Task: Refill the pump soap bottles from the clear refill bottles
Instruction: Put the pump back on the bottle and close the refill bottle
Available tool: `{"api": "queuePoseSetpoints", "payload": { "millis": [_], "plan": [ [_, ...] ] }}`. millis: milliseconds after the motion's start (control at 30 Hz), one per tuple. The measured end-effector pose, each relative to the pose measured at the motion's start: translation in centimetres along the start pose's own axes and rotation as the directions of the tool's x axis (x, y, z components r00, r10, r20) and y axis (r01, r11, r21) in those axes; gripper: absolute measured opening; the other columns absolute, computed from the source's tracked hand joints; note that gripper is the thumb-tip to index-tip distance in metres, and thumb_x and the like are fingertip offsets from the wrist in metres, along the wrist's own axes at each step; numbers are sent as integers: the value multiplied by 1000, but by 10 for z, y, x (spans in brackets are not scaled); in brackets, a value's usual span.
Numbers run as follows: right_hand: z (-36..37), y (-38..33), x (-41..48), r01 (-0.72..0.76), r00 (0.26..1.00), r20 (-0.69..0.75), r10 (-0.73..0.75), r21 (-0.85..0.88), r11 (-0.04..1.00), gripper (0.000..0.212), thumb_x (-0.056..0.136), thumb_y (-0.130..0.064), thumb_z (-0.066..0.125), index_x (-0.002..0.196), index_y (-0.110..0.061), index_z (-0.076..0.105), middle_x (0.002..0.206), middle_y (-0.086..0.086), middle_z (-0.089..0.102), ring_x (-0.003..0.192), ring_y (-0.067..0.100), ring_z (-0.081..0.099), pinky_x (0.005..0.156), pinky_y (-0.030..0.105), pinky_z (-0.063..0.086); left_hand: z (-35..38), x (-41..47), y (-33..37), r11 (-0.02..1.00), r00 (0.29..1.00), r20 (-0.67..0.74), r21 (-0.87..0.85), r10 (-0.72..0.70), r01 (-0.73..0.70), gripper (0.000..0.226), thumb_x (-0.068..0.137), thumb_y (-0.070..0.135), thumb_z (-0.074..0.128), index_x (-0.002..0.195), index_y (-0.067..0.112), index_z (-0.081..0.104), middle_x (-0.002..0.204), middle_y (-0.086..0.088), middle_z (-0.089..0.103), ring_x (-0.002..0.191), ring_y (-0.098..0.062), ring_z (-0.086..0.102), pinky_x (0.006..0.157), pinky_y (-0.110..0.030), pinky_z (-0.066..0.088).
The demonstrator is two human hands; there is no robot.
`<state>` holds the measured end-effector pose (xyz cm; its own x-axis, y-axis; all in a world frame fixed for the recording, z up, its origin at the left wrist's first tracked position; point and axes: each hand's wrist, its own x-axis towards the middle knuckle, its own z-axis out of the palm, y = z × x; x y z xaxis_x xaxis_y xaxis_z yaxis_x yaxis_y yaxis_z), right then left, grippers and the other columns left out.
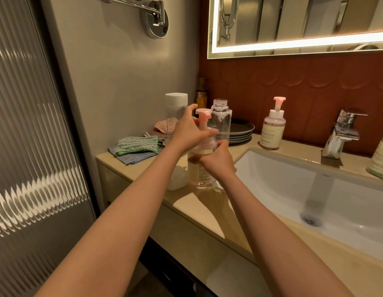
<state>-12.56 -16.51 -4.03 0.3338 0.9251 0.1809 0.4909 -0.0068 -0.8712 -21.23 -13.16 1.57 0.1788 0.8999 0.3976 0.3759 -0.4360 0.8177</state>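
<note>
Hands (187,133) (218,162) round upright pink-pumped soap bottle (199,171)

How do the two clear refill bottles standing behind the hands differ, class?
The capped refill bottle wears a white cap; the open refill bottle shows a bare threaded neck. The open one has foam bubbles inside near its shoulder; the capped one shows none. Both are clear, upright, behind the pump bottle gripped by the left hand and right hand.

Home bathroom, sink (293,189), chrome tap (341,133), lit mirror (293,24) (vanity counter (207,211))
</note>
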Motion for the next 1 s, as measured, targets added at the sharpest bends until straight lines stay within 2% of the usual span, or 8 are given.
{"api": "queuePoseSetpoints", "payload": {
  "millis": [100, 167, 300, 500, 567, 633, 800, 1000],
  "plan": [
    [0, 1, 1, 1, 1000, -1, -1, 5, 1000, 73, 68, -36, 80, 121, -20, 31, 121, 0, 53, 113, 24, 50, 94, 43, 34, -7, 4, 0, 990, 988, 143, -121, -56, 74, 92, 82, 4, 66, 149, 17, 4, 132, -12, 53, 121, -23, 49, 106, -40, 34],
    [0, 0, 1, 2, 1000, -7, -2, 6, 1000, 74, 69, -37, 79, 122, -20, 31, 122, 1, 53, 114, 25, 50, 98, 46, 34, -9, 5, 3, 988, 977, 196, -116, -81, 105, 93, 85, 5, 62, 149, 17, -4, 142, -14, 42, 130, -27, 40, 105, -40, 31],
    [-1, 0, 0, 12, 1000, 5, -12, -16, 1000, 75, 68, -38, 79, 123, -20, 32, 121, 1, 52, 113, 24, 50, 98, 48, 34, -6, 3, -1, 997, 994, 104, 74, -29, 21, 92, 76, 29, 75, 146, 18, 18, 141, -9, 42, 124, -24, 45, 91, -32, 41],
    [-6, 4, 1, 67, 997, 38, -67, -12, 998, 69, 66, -39, 81, 112, -22, 33, 103, -6, 48, 96, 16, 50, 84, 39, 46, -12, 7, -6, 996, 984, 177, 90, 7, -23, 78, 74, 14, 76, 137, 17, 30, 135, -11, 48, 119, -25, 49, 89, -32, 42],
    [-10, 4, 3, 77, 996, 48, -77, 8, 997, 71, 64, -38, 82, 114, -22, 34, 104, -6, 48, 99, 17, 51, 87, 41, 48, -12, 8, -6, 997, 984, 178, 70, 21, -33, 68, 74, 9, 75, 126, 21, 34, 129, -11, 52, 115, -25, 52, 90, -34, 43],
    [-12, 5, 5, 80, 995, 59, -81, 10, 997, 75, 62, -37, 83, 118, -20, 36, 105, -5, 48, 103, 20, 52, 91, 45, 48, -12, 8, -6, 997, 981, 190, 66, 35, -48, 63, 74, 6, 73, 120, 23, 33, 125, -11, 53, 112, -24, 53, 89, -35, 43],
    [-21, 2, 3, 86, 990, 107, -90, 36, 996, 74, 64, -30, 84, 119, -16, 36, 105, -2, 49, 98, 16, 50, 85, 34, 48, -13, 5, -2, 993, 972, 227, 83, 57, -78, 68, 76, 5, 72, 127, 22, 30, 127, -11, 50, 115, -27, 51, 95, -40, 45],
    [-36, 6, -1, 92, 995, 30, -94, 48, 995, 85, 61, -30, 85, 127, -16, 33, 115, 1, 51, 101, 18, 50, 86, 35, 48, 0, -3, 6, 999, 956, 290, 6, 43, -47, 77, 79, 10, 70, 137, 23, 20, 117, -3, 46, 116, -25, 50, 98, -42, 45]
  ]
}}
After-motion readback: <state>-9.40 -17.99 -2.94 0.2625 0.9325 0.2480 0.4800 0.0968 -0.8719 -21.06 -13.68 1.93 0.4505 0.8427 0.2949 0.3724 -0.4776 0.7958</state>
